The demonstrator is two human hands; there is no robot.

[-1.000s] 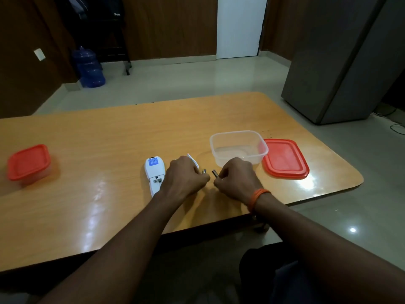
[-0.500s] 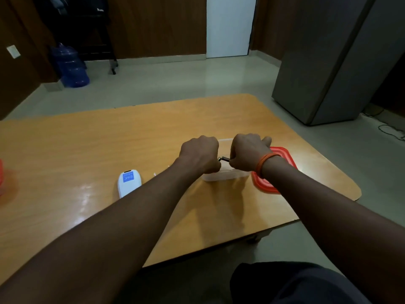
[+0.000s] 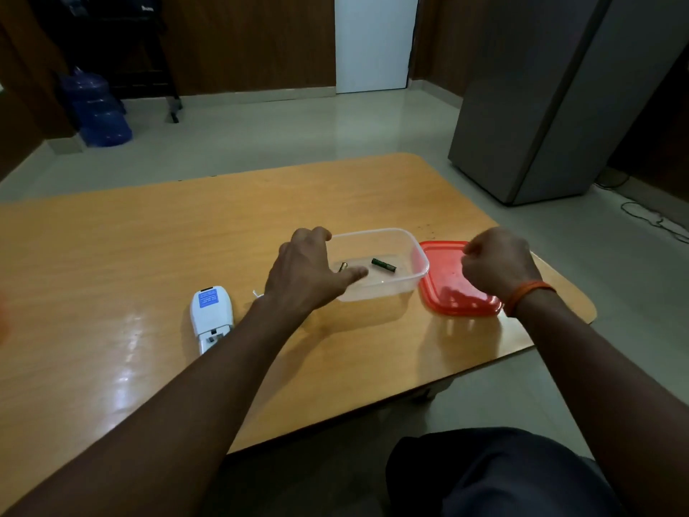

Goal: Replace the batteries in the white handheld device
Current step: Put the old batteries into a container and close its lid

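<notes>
The white handheld device [image 3: 211, 313] lies face down on the wooden table [image 3: 149, 255], its battery bay open at the near end. Its small white cover [image 3: 256, 293] peeks out beside my left wrist. Two batteries lie in the clear plastic container [image 3: 417, 270]: one green battery [image 3: 384, 265] in the middle and a second battery [image 3: 342, 267] partly hidden by my left hand. My left hand [image 3: 309, 274] hovers over the container's left rim with fingers spread, holding nothing. My right hand [image 3: 497, 263] is loosely curled above the red lid [image 3: 447, 278], empty.
A grey cabinet [image 3: 551, 106] stands on the floor past the table's right corner, with cables on the floor by it. A blue water jug [image 3: 98, 110] sits at the far left wall. The table's near edge runs diagonally in front of my lap.
Both hands carried a battery each from beside the device to over the container and let them go. The batteries now lie in the container, and my right hand has drawn away to the right.
</notes>
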